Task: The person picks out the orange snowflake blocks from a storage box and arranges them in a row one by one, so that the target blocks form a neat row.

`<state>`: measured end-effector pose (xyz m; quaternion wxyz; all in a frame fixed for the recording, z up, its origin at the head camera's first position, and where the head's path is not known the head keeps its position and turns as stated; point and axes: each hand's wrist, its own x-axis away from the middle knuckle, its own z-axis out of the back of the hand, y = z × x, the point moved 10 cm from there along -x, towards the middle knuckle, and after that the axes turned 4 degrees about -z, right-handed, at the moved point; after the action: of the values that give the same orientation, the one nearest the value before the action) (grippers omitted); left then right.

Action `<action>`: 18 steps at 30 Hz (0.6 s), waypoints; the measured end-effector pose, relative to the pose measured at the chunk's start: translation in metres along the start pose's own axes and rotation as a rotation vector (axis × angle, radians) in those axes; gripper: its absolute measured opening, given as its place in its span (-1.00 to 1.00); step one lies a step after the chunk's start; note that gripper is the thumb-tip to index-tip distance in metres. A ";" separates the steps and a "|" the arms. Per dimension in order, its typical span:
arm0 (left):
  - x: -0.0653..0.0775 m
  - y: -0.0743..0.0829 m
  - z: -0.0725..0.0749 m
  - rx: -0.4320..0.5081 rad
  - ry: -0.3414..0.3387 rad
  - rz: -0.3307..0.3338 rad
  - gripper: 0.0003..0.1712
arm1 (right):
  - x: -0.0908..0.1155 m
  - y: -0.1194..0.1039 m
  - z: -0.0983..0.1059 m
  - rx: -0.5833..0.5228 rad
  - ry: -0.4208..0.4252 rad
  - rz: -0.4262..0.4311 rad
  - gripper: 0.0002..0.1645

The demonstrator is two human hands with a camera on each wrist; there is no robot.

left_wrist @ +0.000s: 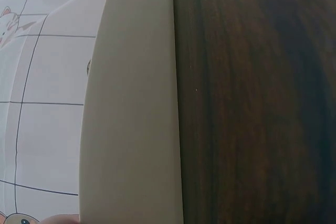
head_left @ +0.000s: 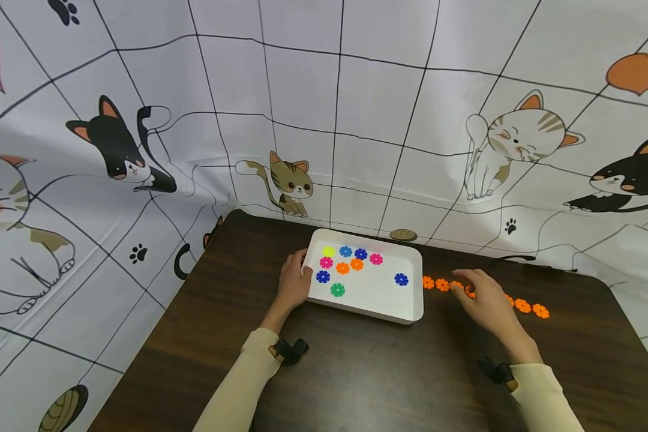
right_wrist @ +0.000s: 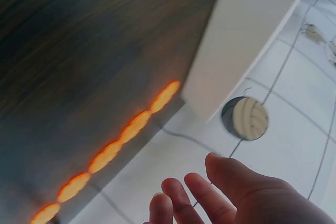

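A white rectangular tray (head_left: 378, 303) stands on the dark table, with several flower-shaped plastic discs scattered inside, such as a green disc (head_left: 337, 290) and a lone blue disc (head_left: 401, 279). My left hand (head_left: 294, 279) grips the tray's left end, thumb at the rim. The tray's pale outer wall (left_wrist: 131, 98) fills the middle of the left wrist view. To the right of the tray runs a row of orange discs (head_left: 523, 306), partly hidden by my right hand (head_left: 486, 303). In the right wrist view that hand holds nothing, its fingers (right_wrist: 207, 195) loosely bent and apart from the orange discs (right_wrist: 105, 156).
Behind the dark wooden table (head_left: 367, 366) hangs a white cloth (head_left: 378, 102) printed with cats and grid lines, which also covers the left side. Both wrists carry a small black camera (head_left: 293, 350).
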<state>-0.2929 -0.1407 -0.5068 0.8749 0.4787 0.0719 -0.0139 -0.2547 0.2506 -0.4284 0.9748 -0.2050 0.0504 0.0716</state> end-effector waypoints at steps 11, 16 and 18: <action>0.000 -0.001 -0.001 0.006 0.003 -0.001 -0.44 | -0.011 -0.040 -0.013 -0.060 -0.017 0.031 -0.56; 0.001 -0.001 0.000 0.007 -0.001 0.015 -0.44 | -0.017 -0.053 -0.019 -0.071 -0.020 0.045 -0.56; 0.000 -0.001 0.001 0.008 -0.002 0.018 -0.44 | -0.019 -0.057 -0.021 -0.071 -0.021 0.051 -0.56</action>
<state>-0.2923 -0.1420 -0.5067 0.8731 0.4829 0.0669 -0.0069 -0.2657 0.1882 -0.4228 0.9653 -0.2372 0.0427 0.1005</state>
